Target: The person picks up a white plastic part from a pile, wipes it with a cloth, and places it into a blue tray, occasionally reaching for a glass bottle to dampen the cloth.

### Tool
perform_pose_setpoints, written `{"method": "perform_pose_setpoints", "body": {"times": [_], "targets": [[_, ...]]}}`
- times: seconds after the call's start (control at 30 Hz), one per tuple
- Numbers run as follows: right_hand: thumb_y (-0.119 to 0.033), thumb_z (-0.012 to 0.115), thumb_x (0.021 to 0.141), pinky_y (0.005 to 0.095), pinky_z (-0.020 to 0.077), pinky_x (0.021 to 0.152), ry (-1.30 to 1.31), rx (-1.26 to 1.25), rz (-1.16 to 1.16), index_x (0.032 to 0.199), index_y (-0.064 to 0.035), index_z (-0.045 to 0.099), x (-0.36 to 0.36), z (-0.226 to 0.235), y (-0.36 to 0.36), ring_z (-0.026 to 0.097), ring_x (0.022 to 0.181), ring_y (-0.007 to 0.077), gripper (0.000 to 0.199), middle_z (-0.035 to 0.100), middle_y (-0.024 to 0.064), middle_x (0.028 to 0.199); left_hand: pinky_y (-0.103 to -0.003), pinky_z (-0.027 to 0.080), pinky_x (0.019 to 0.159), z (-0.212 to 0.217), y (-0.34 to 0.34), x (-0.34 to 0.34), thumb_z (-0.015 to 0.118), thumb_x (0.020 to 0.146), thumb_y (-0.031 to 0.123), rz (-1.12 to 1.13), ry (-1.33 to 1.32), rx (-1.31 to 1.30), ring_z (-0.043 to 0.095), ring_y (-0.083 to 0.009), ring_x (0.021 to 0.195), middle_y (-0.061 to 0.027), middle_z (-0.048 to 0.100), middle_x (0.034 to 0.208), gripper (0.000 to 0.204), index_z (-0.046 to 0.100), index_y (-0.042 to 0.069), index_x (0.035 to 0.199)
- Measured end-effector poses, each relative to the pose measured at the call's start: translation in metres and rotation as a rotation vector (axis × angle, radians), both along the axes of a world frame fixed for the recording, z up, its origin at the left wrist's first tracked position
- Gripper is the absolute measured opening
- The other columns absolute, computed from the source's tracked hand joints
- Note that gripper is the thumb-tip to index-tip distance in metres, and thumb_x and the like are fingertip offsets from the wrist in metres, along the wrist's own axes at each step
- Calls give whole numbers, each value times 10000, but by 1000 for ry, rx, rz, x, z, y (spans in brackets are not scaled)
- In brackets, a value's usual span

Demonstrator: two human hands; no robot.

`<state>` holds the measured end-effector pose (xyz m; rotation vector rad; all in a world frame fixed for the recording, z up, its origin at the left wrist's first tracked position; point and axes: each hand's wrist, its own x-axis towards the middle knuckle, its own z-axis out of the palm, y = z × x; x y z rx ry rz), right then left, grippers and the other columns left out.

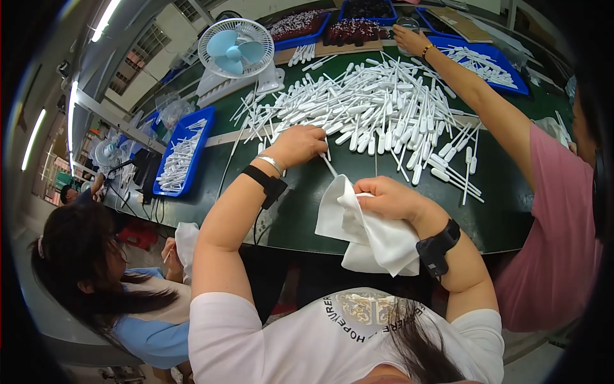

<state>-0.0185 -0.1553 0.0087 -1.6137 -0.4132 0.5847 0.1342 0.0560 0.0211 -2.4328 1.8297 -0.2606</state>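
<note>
My left hand point(298, 148) is closed, its fingertips pinching a slim white stick point(329, 166) at the near edge of a large heap. The stick slants down toward a white cloth point(382, 242), and its lower end is out of sight at the cloth's upper fold. My right hand point(391, 197) grips this cloth between thumb and fingers, and the rest of it hangs in loose folds over the table's front edge. Just beyond both hands spreads the heap of white sticks point(384, 109), each with a thin stem and a thicker, rounded end.
A white fan with blue blades point(233, 49) stands behind the heap. Blue trays of white sticks are at left point(203, 146) and far right point(511, 88). A co-worker's hand point(411, 41) reaches in from the right. At left, another person point(96, 269) holds a white cloth.
</note>
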Motion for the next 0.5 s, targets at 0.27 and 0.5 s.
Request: {"method": "perform_pose_setpoints", "body": {"times": [0.27,0.5], "targets": [[-128,459,853,265,460,751,220,529,-444,1053,-24,517,22,-9,-13,568,839,139,233,590,60,926,-224,410,432,18,24,-35,584,754,82,594,1267,-849,517,-122,476,-81,592,695,120,536,35,854],[-61,405,840,289,462,764,170,1021,-605,1180,-21,387,20,-14,-8,549,902,189,342,519,109,1067,-167,359,396,10,-46,-98,600,752,72,431,1719,-934,477,-63,451,-61,582,679,163,510,-5,865]]}}
